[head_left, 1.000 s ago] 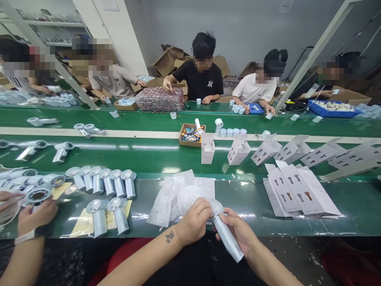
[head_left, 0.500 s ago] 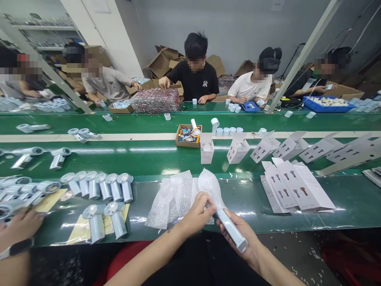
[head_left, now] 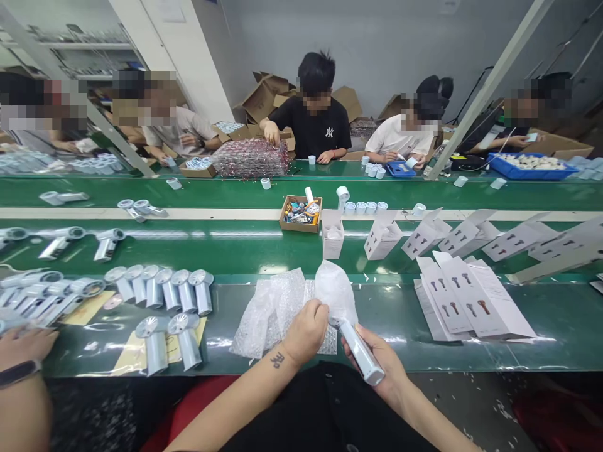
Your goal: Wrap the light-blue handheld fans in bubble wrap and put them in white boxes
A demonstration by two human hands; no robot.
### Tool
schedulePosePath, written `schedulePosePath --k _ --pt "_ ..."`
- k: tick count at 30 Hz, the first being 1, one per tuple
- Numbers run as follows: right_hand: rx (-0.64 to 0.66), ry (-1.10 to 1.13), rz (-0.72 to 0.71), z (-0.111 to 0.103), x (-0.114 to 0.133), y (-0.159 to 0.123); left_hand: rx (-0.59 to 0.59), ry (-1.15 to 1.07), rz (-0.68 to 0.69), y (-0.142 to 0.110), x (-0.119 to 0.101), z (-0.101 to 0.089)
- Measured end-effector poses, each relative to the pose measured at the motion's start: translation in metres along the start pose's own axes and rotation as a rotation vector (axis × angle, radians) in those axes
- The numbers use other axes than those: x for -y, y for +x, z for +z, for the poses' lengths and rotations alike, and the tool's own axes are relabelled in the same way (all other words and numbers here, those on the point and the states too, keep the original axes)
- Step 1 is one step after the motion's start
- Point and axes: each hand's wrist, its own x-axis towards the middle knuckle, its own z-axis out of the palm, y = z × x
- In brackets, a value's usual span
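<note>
A light-blue handheld fan is tilted in front of me, its head inside a clear bubble-wrap bag and its handle bare. My right hand is wrapped round the handle from the right. On the other side, my left hand pinches the bag near its open edge, beside the fan's head. More bubble-wrap bags lie flat on the green bench just left of the fan, partly behind my left hand.
Several fans stand at the left, near a co-worker's hand. Flat printed cartons lie on the right. White boxes stand in a row behind, beside a parts box. Co-workers sit across the green conveyor.
The bag now sits lower and fuller round the fan's head. My left hand has shifted slightly left and down along it, and the view has turned a little.
</note>
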Motion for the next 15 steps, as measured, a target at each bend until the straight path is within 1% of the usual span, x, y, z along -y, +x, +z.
schedulePosePath --k 2,3,4,5,7,8,10,12,13,14,15 --pt "-0.104 0.051 -0.002 0.003 0.001 0.0 0.105 0.016 -0.204 -0.005 -0.006 0.007" --pt "-0.132 0.065 -0.006 0.004 0.002 0.0 0.154 -0.003 -0.279 -0.007 -0.009 0.009" --pt "-0.134 0.068 -0.019 0.004 0.002 0.0 0.19 -0.033 -0.306 -0.009 -0.014 0.011" --pt "-0.124 0.07 -0.033 0.004 0.003 0.0 0.202 -0.067 -0.284 -0.01 -0.018 0.012" --pt "-0.095 0.076 -0.046 0.004 0.003 0.001 0.185 -0.147 -0.157 -0.01 -0.028 0.011" --pt "-0.088 0.075 -0.037 0.003 0.003 0.002 0.169 -0.196 -0.116 -0.008 -0.032 0.01" --pt "-0.114 0.042 0.005 -0.001 0.004 0.003 0.139 -0.29 -0.125 -0.003 -0.037 0.006" --pt "-0.162 -0.079 0.023 -0.009 0.006 0.002 0.136 -0.354 -0.17 0.001 -0.04 0.002" --pt "-0.175 -0.2 -0.001 -0.015 0.009 -0.001 0.144 -0.367 -0.18 0.001 -0.042 0.001" --pt "-0.175 -0.37 -0.051 -0.021 0.014 -0.005 0.162 -0.377 -0.191 0.001 -0.043 -0.001" --pt "-0.165 -0.574 -0.132 -0.027 0.02 -0.011 0.18 -0.389 -0.213 -0.001 -0.044 -0.003"
